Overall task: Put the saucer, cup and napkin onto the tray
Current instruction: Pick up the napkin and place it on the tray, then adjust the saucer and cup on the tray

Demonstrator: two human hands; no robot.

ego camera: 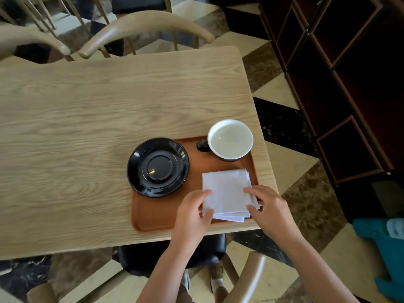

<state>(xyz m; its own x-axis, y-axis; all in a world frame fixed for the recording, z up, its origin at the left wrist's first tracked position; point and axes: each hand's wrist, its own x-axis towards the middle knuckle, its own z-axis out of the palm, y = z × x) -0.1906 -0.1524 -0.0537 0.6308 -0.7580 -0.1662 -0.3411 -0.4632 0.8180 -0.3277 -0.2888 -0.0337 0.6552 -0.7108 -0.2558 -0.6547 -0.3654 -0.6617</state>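
Now both grips pinched on napkin (226, 193) edges, left hand (192, 213), right hand (267, 206), over tray (157, 217)

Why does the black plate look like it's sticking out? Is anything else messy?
The saucer hangs over the tray's left rim instead of lying flat inside. The napkin sits slightly crooked, both hands touching its near corners. The cup stands upright; nothing spilled.
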